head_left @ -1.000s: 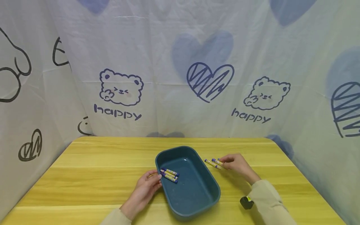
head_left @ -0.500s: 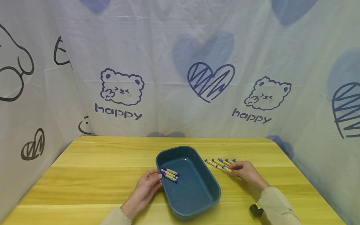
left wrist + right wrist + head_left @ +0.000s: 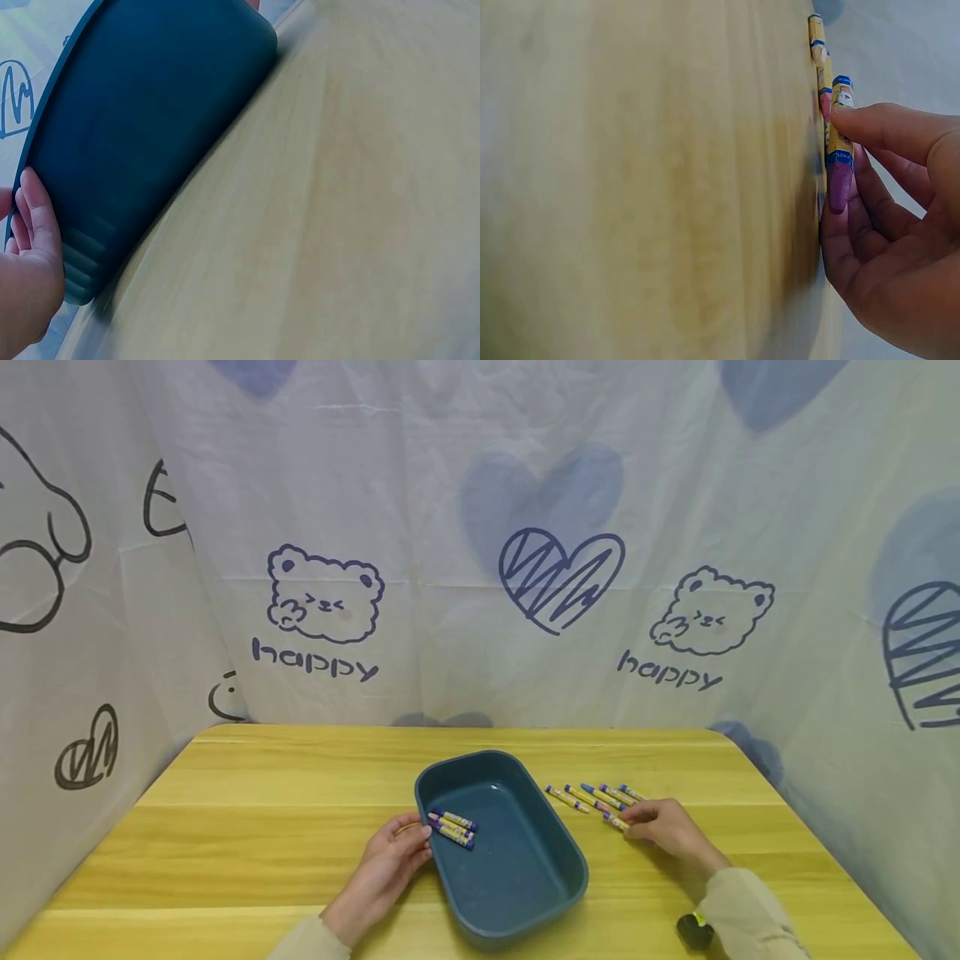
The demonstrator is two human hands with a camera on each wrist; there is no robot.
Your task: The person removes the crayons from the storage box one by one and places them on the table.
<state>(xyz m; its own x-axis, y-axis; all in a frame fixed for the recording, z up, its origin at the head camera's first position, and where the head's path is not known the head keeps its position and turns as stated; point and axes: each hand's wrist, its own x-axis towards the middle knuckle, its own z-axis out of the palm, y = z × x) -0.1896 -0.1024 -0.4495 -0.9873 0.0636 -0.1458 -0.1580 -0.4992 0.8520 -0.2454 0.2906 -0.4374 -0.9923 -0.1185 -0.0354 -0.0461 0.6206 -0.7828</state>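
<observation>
My left hand point(image 3: 393, 856) grips the left rim of a dark teal plastic bin point(image 3: 517, 868), thumb at the rim and fingers against the outer wall, as the left wrist view also shows. Inside the bin, beside that hand, lies a small bunch of yellow-wrapped crayons point(image 3: 453, 829). To the right of the bin, my right hand point(image 3: 671, 833) pinches a purple crayon point(image 3: 840, 184) between thumb and fingers, low over the table. Just beyond it, several more crayons point(image 3: 567, 799) lie slanted in a loose row; the right wrist view shows some of them end-on behind the held one.
The bin stands on a yellow wood-grain table point(image 3: 285, 810). A black object point(image 3: 695, 932) with a bright yellow-green part sits at the right sleeve. White cloth point(image 3: 450, 635) printed with hearts and bears hangs behind the table and along both sides.
My right hand has moved right and nearer to me with the crayon, uncovering the row of crayons it was over. The left hand and the bin have stayed in place.
</observation>
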